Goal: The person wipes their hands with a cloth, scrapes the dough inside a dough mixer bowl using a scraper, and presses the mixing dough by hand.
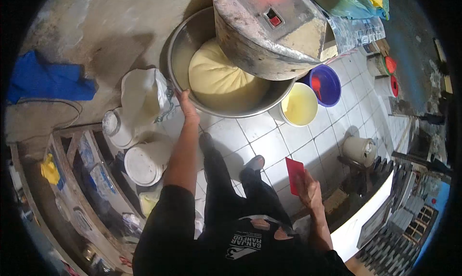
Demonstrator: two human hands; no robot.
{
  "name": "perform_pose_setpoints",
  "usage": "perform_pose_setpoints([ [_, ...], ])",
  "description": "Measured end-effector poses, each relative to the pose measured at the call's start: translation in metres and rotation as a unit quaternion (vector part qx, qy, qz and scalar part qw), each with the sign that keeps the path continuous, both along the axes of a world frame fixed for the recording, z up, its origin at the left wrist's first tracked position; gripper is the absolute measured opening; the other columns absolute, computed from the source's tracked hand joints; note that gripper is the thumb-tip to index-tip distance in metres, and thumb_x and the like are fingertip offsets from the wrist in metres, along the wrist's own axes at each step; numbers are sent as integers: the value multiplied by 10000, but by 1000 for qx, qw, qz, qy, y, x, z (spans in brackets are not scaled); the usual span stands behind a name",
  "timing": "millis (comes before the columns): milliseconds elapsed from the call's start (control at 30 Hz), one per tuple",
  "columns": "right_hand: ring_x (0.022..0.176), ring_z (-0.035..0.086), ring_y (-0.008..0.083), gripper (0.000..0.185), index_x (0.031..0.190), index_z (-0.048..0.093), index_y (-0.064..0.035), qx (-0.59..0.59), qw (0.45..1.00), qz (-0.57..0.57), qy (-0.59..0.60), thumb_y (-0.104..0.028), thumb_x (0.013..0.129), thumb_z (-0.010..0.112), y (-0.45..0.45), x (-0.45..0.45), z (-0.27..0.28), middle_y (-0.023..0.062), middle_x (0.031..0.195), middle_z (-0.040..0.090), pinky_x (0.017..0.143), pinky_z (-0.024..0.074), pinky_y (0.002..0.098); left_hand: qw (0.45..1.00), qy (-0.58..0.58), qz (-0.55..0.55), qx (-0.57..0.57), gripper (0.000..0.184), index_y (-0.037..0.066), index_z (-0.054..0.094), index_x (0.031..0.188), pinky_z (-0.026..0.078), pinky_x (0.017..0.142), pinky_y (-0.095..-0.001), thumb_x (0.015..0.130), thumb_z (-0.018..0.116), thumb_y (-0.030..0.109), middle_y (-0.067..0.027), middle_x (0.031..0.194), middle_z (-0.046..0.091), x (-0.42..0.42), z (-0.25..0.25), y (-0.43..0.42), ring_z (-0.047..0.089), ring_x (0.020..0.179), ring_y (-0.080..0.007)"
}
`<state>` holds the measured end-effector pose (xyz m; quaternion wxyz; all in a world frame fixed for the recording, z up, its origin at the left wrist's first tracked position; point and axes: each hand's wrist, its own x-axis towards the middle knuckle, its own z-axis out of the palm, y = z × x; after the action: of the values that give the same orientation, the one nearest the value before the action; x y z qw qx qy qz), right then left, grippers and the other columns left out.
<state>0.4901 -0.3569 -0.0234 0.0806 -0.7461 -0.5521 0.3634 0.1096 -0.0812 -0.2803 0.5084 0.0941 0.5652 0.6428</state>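
A big metal mixing bowl [178, 59] holds a mound of pale yellow dough [211, 71], its top gathered in folds. The grey, worn head of a mixer [264, 40] overhangs the bowl and hides part of the dough. My left hand [187, 106] grips the bowl's near left rim, its fingers partly hidden. In my right hand [309, 192], low and to the right, is a flat red dough scraper [294, 175], held away from the bowl.
Right of the bowl stand a white bucket [310, 105] with yellow contents and a purple bucket [332, 86]. An open sack [139, 90] and lidded white tubs [142, 165] stand at left, beside a wooden shelf [91, 179]. A blue cloth [48, 78] lies far left.
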Motion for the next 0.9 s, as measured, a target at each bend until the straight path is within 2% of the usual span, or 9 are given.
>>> perform_pose_setpoints([
  [67,763,621,455,248,1098,569,-51,16,1000,13,-1,-194,895,552,-17,27,-4,255,816,623,623,485,496,1000,7,17,14,633,111,447,1310,327,1010,-411,752,604,363,-79,1259,477,15,-3,-14,437,1158,-263],
  [200,737,614,452,231,1061,558,-50,-47,999,5,-6,-196,882,560,-25,56,-1,251,767,609,588,486,486,998,7,50,49,799,111,285,1465,230,1095,-394,747,578,306,-71,1449,340,46,-2,-32,328,1312,-251],
  [300,626,639,392,196,974,544,12,54,998,43,10,-182,955,520,-37,71,-10,249,694,599,535,470,446,997,-14,76,30,792,113,288,1463,233,1094,-392,748,568,308,-77,1445,345,70,6,-42,333,1309,-253],
  [400,645,633,417,199,992,546,12,98,991,87,25,-181,955,520,-42,76,-13,251,697,598,544,470,448,996,-12,88,-12,799,102,281,1464,232,1096,-395,748,559,322,-89,1443,345,89,26,-48,331,1310,-254],
  [500,652,624,434,189,1015,544,15,68,993,90,33,-161,945,536,-28,60,-4,245,697,598,553,472,443,995,-50,82,17,832,79,250,1473,233,1099,-401,747,558,341,-103,1462,327,90,-10,-53,324,1322,-260],
  [600,679,616,456,181,1043,542,10,113,984,109,80,-118,918,567,4,35,0,250,729,608,568,476,440,996,-13,91,19,850,61,214,1486,241,1101,-399,761,551,351,-121,1485,300,118,22,-63,317,1337,-269],
  [700,748,629,436,190,1045,540,-1,174,968,163,74,-58,873,596,48,11,-12,244,781,619,593,490,457,992,-36,117,-35,650,81,418,1327,258,1068,-396,795,556,427,-88,1356,416,135,22,-66,364,1249,-248],
  [800,734,618,437,144,991,550,-2,262,941,208,49,-72,879,606,101,-21,-9,239,786,619,600,490,474,989,-36,139,24,661,62,408,1338,255,1068,-391,801,568,413,-99,1361,412,136,-9,-61,364,1249,-251],
  [900,735,620,426,149,1006,569,-4,269,940,209,34,-89,889,605,137,-46,3,239,786,619,621,495,462,993,-15,108,49,680,31,398,1345,257,1067,-382,805,571,408,-104,1373,402,127,-11,-62,364,1246,-252],
])
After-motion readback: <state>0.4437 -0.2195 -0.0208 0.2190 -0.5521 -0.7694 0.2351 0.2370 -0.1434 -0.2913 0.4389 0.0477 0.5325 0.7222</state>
